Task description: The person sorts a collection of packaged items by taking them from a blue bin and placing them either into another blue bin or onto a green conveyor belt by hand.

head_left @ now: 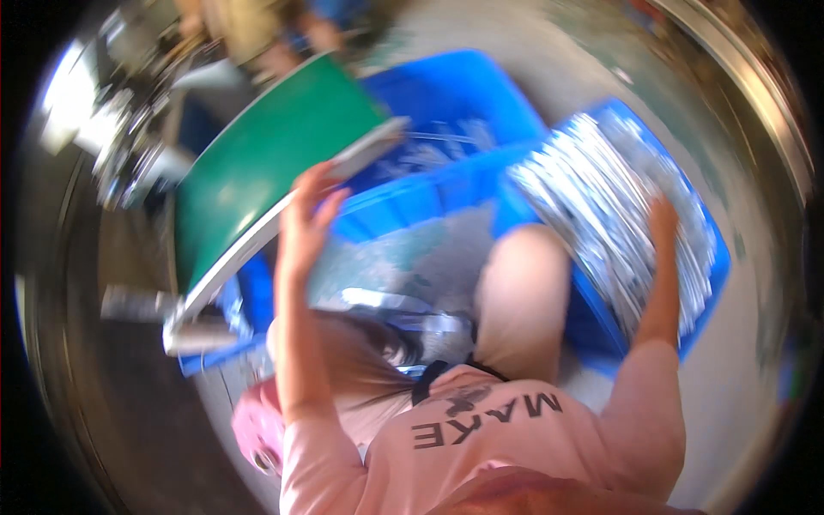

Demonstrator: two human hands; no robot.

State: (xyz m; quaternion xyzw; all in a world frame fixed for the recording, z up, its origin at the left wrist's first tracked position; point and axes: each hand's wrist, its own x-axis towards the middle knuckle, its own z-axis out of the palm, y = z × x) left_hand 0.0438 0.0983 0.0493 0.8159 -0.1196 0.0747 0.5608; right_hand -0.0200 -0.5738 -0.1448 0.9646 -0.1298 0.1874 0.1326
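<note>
My left hand (311, 202) is raised at the near edge of a green board (283, 142) with a pale rim. Its fingers are apart, and nothing shows between them. Over on the right, a blue crate (714, 249) is packed with thin, shiny silver strips (592, 193) lying side by side. My right hand (663, 221) reaches into that crate and rests at the far right part of the strips. Blur smears its fingers, so whether it grips any strip is unclear.
A second blue bin (455, 81) stands beyond the board, with small pale pieces inside. Part of another blue container (256, 287) shows under the board. Clear plastic wrapping (442, 324) lies between my legs. Another person (257, 30) is at the far left, near blurred metal clutter (129, 129).
</note>
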